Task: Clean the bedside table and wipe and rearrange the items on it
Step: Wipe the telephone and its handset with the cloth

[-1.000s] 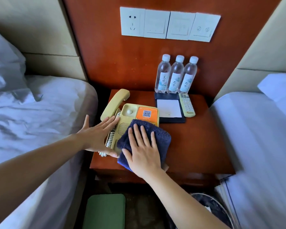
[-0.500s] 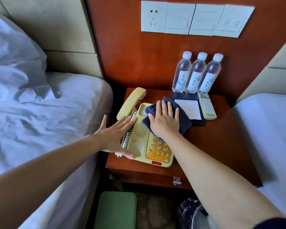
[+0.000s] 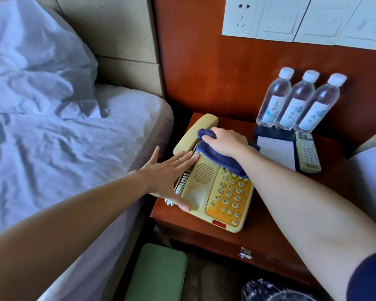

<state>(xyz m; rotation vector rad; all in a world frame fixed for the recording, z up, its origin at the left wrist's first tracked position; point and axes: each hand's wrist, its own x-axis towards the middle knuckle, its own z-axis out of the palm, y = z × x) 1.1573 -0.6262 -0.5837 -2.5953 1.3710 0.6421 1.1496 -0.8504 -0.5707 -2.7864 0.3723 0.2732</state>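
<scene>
We've moved cloth (image 3: pixel 221 158) up onto handset (image 3: pixel 189 137), R hand (image 3: pixel 226 142) gripping it; L hand (image 3: pixel 167 174) flat, bracing phone (image 3: pixel 204 177) just below. Likely left: table (image 3: pixel 269 235), bottles (image 3: pixel 295 101).

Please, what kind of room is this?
Probably a hotel room: a bedside table between two white beds, holding a corded telephone, three identical water bottles, a notepad and a remote.

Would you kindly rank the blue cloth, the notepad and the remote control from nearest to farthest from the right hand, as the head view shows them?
1. blue cloth: in the grip of the right hand, on the telephone.
2. notepad: just to the hand's right.
3. remote control: beyond the notepad, farther right.
</scene>
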